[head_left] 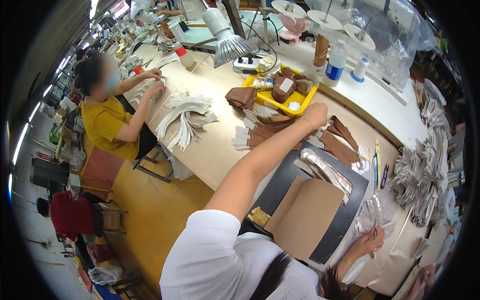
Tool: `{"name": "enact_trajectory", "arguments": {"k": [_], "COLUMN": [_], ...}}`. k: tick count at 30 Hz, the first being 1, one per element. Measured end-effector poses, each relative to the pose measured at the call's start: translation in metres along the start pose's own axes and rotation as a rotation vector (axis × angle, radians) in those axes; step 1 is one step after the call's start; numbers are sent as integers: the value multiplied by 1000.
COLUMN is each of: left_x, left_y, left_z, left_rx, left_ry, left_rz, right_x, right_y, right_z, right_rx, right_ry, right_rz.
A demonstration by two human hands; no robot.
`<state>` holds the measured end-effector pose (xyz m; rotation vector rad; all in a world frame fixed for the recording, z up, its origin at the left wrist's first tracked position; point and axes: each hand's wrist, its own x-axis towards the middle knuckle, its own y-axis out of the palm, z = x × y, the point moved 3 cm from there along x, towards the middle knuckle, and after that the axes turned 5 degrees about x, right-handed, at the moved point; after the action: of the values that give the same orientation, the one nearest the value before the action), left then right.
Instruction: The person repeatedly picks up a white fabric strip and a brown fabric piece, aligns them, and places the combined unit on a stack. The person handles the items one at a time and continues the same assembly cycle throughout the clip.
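My left hand [316, 115] is stretched far out to the near right corner of a yellow tray [312, 92]. Its fingers are curled, and what they hold, if anything, is hidden. Brown strips with pale ends [262, 134] lie to the left of that wrist, and more brown pieces [340, 145] lie to its right. At the lower right, my right hand [371, 241] is closed on the lower end of a bundle of thin silvery strips [372, 215]. Between my arms a folded brown sheet [310, 215] lies on a dark board [357, 185], beside shiny pale strips [325, 170].
A lamp [232, 47] hangs above the table. A bottle [336, 62] and a thread spool [360, 69] stand beyond the tray. Pens [376, 165] lie at right, near heaped grey strips [420, 175]. A co-worker in yellow [107, 120] handles pale strips beside a white pile [185, 117].
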<state>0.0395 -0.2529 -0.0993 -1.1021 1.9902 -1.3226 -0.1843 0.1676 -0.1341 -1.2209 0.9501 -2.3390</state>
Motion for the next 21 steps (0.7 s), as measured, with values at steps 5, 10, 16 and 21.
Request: {"name": "enact_trajectory", "arguments": {"k": [5, 10, 16, 21], "left_x": [2, -17, -44, -105], "left_y": [-10, -45, -88, -136], "left_z": [-10, -47, -91, -144], "left_rx": [-847, -921, -1054, -1296], "left_ry": [-158, 35, 248, 449], "left_rz": [300, 268, 212, 389], "right_x": [-2, 3, 10, 22], "right_y": [-2, -16, -23, -34], "right_z": [-12, -2, 2, 1], "right_rx": [-5, -56, 343, 464], "right_ry": [31, 54, 180, 193], "right_rz": [-84, -126, -179, -209]}}
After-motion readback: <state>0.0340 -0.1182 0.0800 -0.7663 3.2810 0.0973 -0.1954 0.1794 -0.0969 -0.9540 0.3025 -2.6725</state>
